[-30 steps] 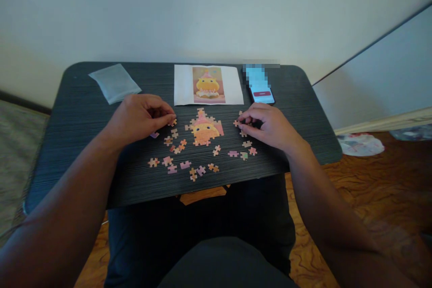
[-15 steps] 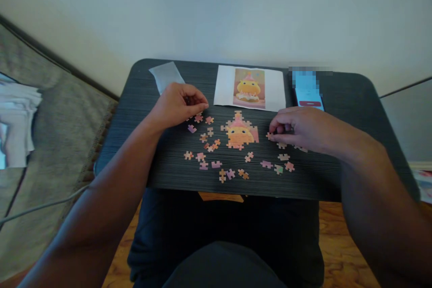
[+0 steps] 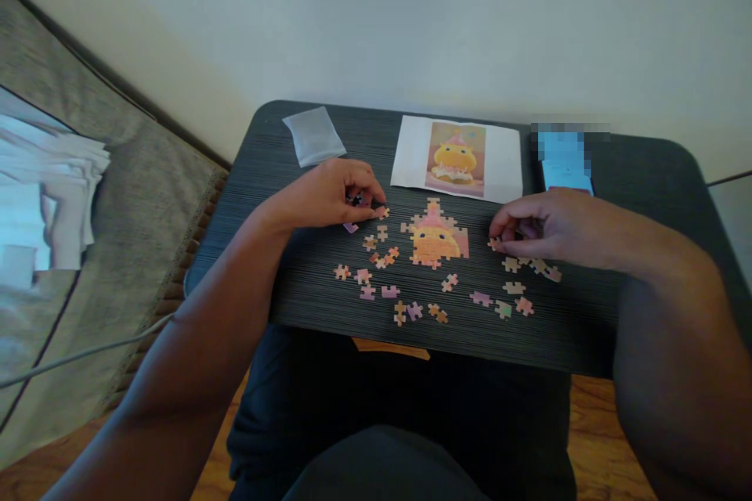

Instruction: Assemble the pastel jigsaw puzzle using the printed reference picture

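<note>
A partly joined jigsaw puzzle (image 3: 435, 239) of a yellow character in a pink party hat lies on the dark table. My left hand (image 3: 341, 192) is left of it, thumb and forefinger closed at a pinkish puzzle piece (image 3: 383, 212); other pieces are partly hidden beneath that hand. To the right of the puzzle, my right hand (image 3: 537, 227) pinches a small puzzle piece (image 3: 494, 243) between thumb and fingers. Several pale loose pieces (image 3: 512, 264) lie just below the right hand. More loose pieces (image 3: 388, 257) are scattered left of and below the joined part.
Behind the puzzle lies a white sheet with a printed reference picture (image 3: 456, 159). A clear plastic bag (image 3: 316, 138) is at the table's back left, and a phone (image 3: 565, 164) at the back right. Papers (image 3: 52, 180) sit on a couch (image 3: 141, 180) to the left.
My left hand has come down and right to the pinkish piece near its fingertips. My right hand keeps its piece in about the same place. The whole view has shifted a little.
</note>
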The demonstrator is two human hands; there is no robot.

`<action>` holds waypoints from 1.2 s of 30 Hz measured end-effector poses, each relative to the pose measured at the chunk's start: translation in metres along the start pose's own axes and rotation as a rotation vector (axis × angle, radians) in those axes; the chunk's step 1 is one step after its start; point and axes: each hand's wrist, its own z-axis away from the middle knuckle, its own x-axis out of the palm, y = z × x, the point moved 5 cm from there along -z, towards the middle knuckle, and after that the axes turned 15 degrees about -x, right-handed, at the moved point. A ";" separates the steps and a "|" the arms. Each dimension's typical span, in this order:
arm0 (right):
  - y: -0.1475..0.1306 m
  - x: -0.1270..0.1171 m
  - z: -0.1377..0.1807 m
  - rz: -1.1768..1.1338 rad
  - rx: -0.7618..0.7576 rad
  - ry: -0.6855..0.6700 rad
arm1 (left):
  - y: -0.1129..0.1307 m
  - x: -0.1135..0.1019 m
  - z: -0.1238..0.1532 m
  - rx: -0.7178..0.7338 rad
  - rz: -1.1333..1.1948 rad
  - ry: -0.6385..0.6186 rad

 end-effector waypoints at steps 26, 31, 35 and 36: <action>-0.023 -0.006 -0.014 0.121 -0.308 0.637 | 0.001 0.006 0.001 -0.027 -0.042 -0.062; -0.021 -0.006 -0.014 0.107 -0.312 0.643 | 0.003 0.006 0.001 0.028 -0.033 -0.055; -0.021 -0.007 -0.014 0.117 -0.317 0.658 | 0.012 0.007 0.003 0.075 -0.012 -0.066; -0.021 -0.007 -0.014 0.117 -0.315 0.659 | 0.014 0.008 0.004 0.084 -0.008 -0.065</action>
